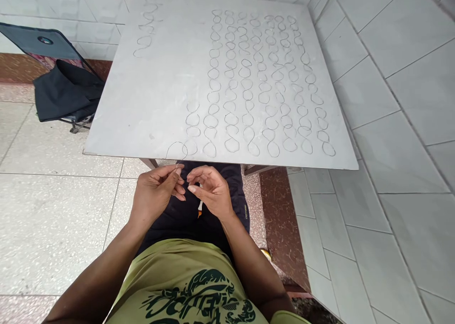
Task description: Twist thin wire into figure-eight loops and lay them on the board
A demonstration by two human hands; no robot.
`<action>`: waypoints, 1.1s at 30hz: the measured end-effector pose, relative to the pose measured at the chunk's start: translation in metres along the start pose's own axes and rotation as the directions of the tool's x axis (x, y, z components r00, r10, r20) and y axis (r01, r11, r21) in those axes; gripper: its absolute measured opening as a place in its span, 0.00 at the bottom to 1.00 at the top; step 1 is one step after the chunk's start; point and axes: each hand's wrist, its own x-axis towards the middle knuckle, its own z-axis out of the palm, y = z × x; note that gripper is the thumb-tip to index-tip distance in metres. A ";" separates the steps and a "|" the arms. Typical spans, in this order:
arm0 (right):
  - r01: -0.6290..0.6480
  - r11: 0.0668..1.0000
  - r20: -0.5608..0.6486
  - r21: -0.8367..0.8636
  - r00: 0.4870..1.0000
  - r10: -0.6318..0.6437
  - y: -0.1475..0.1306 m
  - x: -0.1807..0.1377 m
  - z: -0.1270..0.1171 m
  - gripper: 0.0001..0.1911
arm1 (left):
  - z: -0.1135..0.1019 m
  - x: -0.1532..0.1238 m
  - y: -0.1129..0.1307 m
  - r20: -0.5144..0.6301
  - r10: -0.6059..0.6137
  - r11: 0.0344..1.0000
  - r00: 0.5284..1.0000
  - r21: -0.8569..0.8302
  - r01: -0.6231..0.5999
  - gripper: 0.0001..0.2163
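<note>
My left hand pinches a thin wire just below the near edge of a white board. The wire curls up from my fingertips into a loop over the board's edge. My right hand is close beside the left, fingers curled, thumb and forefinger near the wire's lower end; I cannot make out whether it grips the wire. Both hands hover above my lap.
Several columns of bent wire loops lie on the board, with one short column at its far left. A dark folding chair with black cloth stands on the left. A tiled wall runs along the right.
</note>
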 end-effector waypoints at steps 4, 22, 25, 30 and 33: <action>0.103 0.986 0.015 -0.128 0.995 -0.102 0.002 0.000 -0.001 0.04 | 0.002 -0.001 -0.003 0.017 0.001 1.000 1.000 0.028 -0.002 0.18; 0.050 0.994 -0.094 -0.092 0.994 -0.059 0.015 -0.005 0.004 0.04 | 0.003 -0.003 -0.008 0.006 -0.001 1.000 1.000 0.016 0.001 0.19; 0.030 0.999 -0.082 -0.037 0.996 -0.033 0.013 -0.005 0.001 0.06 | 0.001 -0.002 -0.011 -0.007 0.023 0.998 1.000 0.056 -0.022 0.19; -0.006 1.000 -0.108 -0.019 0.994 0.004 0.009 -0.005 0.000 0.09 | 0.000 -0.002 -0.010 -0.015 0.050 0.995 0.999 0.084 -0.049 0.21; -0.007 0.999 -0.146 0.039 0.989 0.012 0.012 -0.004 0.003 0.09 | 0.001 -0.003 -0.009 -0.014 0.046 0.996 0.999 0.080 -0.045 0.21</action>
